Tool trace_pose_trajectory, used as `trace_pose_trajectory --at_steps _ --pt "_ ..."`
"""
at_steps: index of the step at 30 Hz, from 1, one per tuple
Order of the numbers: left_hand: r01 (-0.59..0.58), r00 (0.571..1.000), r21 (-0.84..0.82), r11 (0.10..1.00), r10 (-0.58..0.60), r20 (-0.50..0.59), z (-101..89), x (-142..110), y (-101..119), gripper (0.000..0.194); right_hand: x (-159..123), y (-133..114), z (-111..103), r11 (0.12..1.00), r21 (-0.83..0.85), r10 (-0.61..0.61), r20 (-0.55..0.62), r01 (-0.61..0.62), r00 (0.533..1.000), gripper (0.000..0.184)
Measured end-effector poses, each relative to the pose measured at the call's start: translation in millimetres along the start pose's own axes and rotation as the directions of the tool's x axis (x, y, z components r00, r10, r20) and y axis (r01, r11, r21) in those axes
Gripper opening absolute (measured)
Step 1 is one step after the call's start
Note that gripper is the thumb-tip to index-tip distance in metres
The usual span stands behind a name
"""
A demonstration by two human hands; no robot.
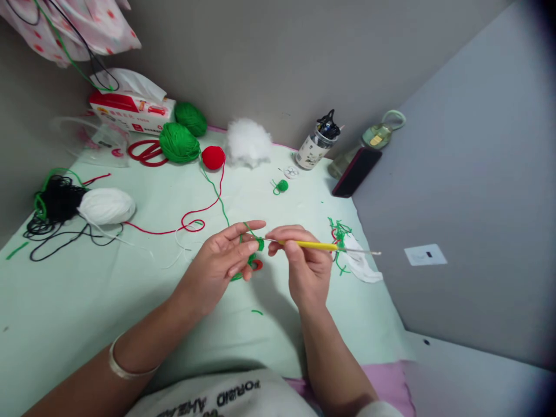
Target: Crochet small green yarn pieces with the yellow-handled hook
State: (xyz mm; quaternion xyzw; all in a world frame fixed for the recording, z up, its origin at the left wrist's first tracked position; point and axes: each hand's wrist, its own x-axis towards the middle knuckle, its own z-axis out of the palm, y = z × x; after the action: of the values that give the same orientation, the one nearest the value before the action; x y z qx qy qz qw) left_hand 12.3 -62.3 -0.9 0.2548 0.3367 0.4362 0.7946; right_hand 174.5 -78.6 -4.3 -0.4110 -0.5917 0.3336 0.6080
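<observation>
My left hand (228, 255) pinches a small green crochet piece (260, 244) between thumb and fingers, its index finger stretched out with green yarn (225, 211) running over it. A small red ring-like piece (257, 264) shows just below the green one, partly hidden by the fingers. My right hand (306, 263) grips a crochet hook (319, 245) by its yellow handle. The hook's thin metal tip points left and meets the green piece; whether a loop sits on it is too small to tell. The yarn leads back towards a green yarn ball (179, 142).
Behind lie a red yarn ball (213, 157), white stuffing (248, 142), red scissors (150, 152) and a tissue box (134, 113). White yarn (108, 205) and black yarn (61, 200) sit left. Rightward are yarn scraps (341, 234), a pen jar (313, 149) and a phone (357, 172) against the wall.
</observation>
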Motion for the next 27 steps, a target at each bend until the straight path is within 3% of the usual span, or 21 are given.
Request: trace_pose_trajectory --at_steps 6,11,13,15,18,22,27 --pt "-0.045 0.998 0.071 0.996 0.048 -0.038 1.5 0.8 -6.9 0.033 -6.3 5.3 5.5 0.978 -0.167 -0.117 0.048 0.124 0.992 0.027" --pt "0.037 0.999 -0.101 0.994 -0.040 -0.035 -0.8 4.5 -8.2 0.029 -10.7 6.4 5.2 0.845 -0.429 -0.276 0.162 0.319 0.948 0.037" --pt "0.074 0.997 -0.169 0.983 -0.078 -0.016 -2.9 5.7 -5.8 0.026 -8.4 5.1 2.9 0.903 -0.361 -0.215 0.091 0.234 0.972 0.030" --pt "0.070 0.997 -0.192 0.979 -0.076 -0.025 -4.3 5.9 -2.6 0.025 -5.0 3.5 0.2 0.984 -0.168 -0.061 -0.023 0.057 0.998 0.022" --pt "0.035 0.998 -0.132 0.991 -0.042 -0.047 -2.9 4.1 -0.3 0.023 -1.5 2.4 -1.6 0.986 0.102 0.143 -0.070 -0.136 0.987 0.017" --pt "-0.023 0.998 -0.019 1.000 0.022 -0.059 2.9 0.6 -2.4 0.031 -2.1 2.9 1.8 0.990 0.087 0.116 -0.004 -0.115 0.993 0.015" --pt "-0.009 0.998 -0.032 0.999 0.007 -0.062 5.2 -0.5 -2.0 0.036 -2.6 3.3 3.4 0.991 0.086 0.101 -0.020 -0.099 0.995 0.016"
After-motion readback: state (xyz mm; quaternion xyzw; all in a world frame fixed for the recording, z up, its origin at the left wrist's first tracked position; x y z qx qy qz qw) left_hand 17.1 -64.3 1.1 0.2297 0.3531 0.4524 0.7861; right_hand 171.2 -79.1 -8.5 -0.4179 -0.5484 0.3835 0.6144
